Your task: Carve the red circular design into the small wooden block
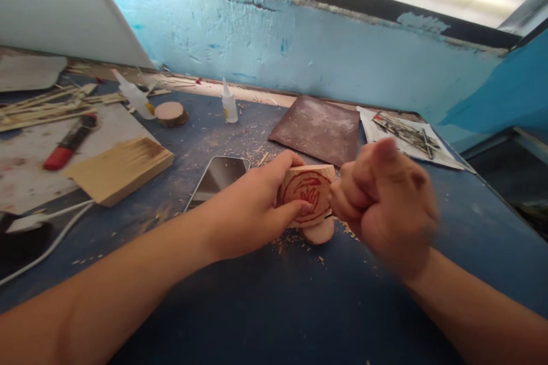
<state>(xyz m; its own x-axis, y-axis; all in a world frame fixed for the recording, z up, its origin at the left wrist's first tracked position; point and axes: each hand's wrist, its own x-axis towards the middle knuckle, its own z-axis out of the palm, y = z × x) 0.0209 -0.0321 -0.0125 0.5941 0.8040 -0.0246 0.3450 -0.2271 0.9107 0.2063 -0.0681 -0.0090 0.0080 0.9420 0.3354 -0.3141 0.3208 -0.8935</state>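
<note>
My left hand (pixel 274 194) grips a pale wooden block (pixel 319 182) by its left side, with the thumb across its face. On that face is a red design: a ring with marks inside. The block is tilted up over a small round wood slice (pixel 319 232), partly hidden beneath it. At the block's right edge, my right hand (pixel 385 199) is closed, slightly blurred, around a thin carving tool (pixel 329 216). Only the tool's dark tip shows, near the lower right edge; the rest is hidden in the fist. Pale wood shavings lie scattered around the block.
A phone (pixel 218 179) lies beside my left forearm. Behind are a small glue bottle (pixel 230 105), a larger bottle (pixel 136 97), a wood slice (pixel 170 113) and brown sandpaper (pixel 319 125). Leftward lie a wooden board (pixel 122 168), a red-black cutter (pixel 71 142) and sticks; metal bits (pixel 409 134) are at right.
</note>
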